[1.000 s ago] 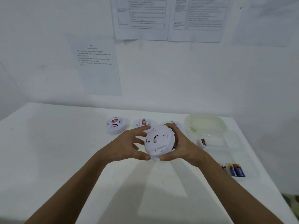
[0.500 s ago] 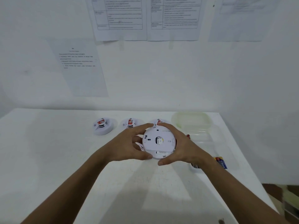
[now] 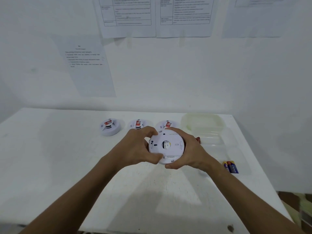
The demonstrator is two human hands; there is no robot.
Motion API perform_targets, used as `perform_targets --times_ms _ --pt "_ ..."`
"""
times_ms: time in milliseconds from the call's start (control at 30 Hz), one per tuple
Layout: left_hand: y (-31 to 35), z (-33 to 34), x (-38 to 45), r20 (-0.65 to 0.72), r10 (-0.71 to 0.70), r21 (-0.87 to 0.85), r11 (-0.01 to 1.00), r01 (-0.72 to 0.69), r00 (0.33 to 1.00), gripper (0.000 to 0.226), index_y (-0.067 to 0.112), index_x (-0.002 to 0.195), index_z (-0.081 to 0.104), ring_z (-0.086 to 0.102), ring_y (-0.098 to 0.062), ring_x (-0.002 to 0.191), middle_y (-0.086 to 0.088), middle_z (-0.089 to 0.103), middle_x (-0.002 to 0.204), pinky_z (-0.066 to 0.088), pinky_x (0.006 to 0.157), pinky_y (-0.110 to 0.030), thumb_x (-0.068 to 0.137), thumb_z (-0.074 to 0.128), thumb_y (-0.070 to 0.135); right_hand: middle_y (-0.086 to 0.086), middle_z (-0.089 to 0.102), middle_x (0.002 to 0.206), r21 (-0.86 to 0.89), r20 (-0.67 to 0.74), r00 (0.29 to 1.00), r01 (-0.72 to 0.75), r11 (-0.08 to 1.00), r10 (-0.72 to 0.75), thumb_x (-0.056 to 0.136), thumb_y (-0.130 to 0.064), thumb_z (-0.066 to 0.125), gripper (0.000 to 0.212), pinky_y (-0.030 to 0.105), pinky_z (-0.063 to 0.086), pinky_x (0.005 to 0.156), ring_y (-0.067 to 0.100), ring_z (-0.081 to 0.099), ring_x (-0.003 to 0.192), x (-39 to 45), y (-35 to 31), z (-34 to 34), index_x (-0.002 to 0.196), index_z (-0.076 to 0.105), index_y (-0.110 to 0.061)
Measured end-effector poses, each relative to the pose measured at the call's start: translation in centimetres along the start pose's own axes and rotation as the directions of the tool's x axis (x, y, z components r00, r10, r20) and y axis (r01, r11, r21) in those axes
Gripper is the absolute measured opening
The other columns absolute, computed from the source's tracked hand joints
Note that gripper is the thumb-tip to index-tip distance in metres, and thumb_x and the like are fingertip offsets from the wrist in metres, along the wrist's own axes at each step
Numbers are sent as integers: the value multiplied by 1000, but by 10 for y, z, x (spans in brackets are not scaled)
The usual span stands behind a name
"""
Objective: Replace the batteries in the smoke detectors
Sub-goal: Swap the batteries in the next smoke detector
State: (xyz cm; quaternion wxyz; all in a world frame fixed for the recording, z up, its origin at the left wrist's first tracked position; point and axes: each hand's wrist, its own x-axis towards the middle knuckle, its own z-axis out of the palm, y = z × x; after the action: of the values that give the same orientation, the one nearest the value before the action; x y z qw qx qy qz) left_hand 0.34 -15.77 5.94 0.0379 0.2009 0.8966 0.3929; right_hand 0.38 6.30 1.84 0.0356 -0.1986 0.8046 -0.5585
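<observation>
Four smoke detectors are in front of you, all on or above the white table [image 3: 67, 166] that fills the lower half of your view. At about two o'clock from your hands sits a clear plastic container [image 3: 202, 123] near the table's far right corner, with more clear plastic just in front of it, too faint to make out.

Your left hand [image 3: 135, 147] and right hand [image 3: 192, 149] together hold the nearest smoke detector [image 3: 166, 146] above the middle of the table. It is a round disc, so it has no long axis; its flat back is tilted up towards you, with a central opening showing. Your left fingers curl over its nine o'clock edge with the thumb pressing at the lower rim; your right hand wraps the three o'clock side, thumb under the six o'clock edge.

Beyond your hands three more lie in a row across the table: the left detector [image 3: 110, 127] at eleven o'clock, the middle detector [image 3: 138, 124] at twelve, partly behind your left knuckles, and the right detector [image 3: 166, 124] just behind the held one. Each faces up and carries a red label.

At four o'clock, near the table's right edge, lie the batteries [image 3: 231, 166] side by side, long axes running roughly away from you. A small red object [image 3: 198, 140] peeks past your right hand; what it is you cannot tell.
</observation>
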Motion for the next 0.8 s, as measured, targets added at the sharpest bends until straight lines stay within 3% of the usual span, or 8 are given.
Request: perform_targets --times_ms 67,133,233,333,433,500,633,800 --pt "1 1 -2 -25 -5 34 999 6 1000 56 24 105 60 68 -8 74 12 67 99 59 60 -33 58 87 39 -10 66 120 15 -9 1000 1 1000 -1 48 -2 95 95 29 56 90 13 61 115 1 2 3 131 54 -26" --pt "1 3 -3 -45 -13 57 998 16 999 53 25 102 60 68 -7 74 10 69 96 58 60 -32 59 86 41 -12 67 117 23 -7 1000 -4 1000 4 48 -4 94 94 24 56 85 10 62 111 3 2 4 130 54 -26" --pt "0 0 -4 -19 14 85 996 -12 1000 55 26 109 61 68 -6 81 11 68 103 58 65 -25 63 84 43 -18 66 114 17 -2 1000 -8 1000 8 50 2 94 93 17 54 83 3 62 108 5 1 4 127 53 -31" --pt "-1 -8 -4 15 45 63 997 -46 999 62 27 116 62 69 -4 82 15 66 111 57 68 -21 63 86 44 -19 66 115 14 -3 1000 -19 1000 19 52 2 94 94 20 55 82 3 61 109 6 2 5 129 52 -31" --pt "-5 -12 -2 9 40 148 988 -41 999 68 23 120 63 65 -4 87 15 61 116 55 75 -18 61 86 47 -22 65 115 -9 3 1000 -21 1000 21 51 -1 95 94 17 54 81 1 60 109 6 3 7 129 52 -32" --pt "-8 -10 -1 7 47 217 975 -48 999 67 20 115 65 59 -5 93 13 55 114 55 76 -23 58 86 50 -24 64 114 -36 22 1000 -14 999 15 52 -4 96 92 17 54 84 1 60 109 6 4 10 127 52 -34" --pt "-8 -7 -3 27 80 350 933 -85 996 68 17 101 60 50 -11 91 10 45 106 54 73 -30 50 71 61 -16 66 116 -34 31 999 -17 999 18 51 -7 96 93 29 57 90 10 62 110 7 8 18 131 53 -27" --pt "-15 -6 -12 -56 155 283 950 -133 986 64 18 96 57 51 -11 91 9 45 105 53 72 -32 50 70 60 -16 65 118 -21 46 999 -23 1000 24 53 -7 95 92 31 57 91 11 61 112 6 11 23 131 52 -30"
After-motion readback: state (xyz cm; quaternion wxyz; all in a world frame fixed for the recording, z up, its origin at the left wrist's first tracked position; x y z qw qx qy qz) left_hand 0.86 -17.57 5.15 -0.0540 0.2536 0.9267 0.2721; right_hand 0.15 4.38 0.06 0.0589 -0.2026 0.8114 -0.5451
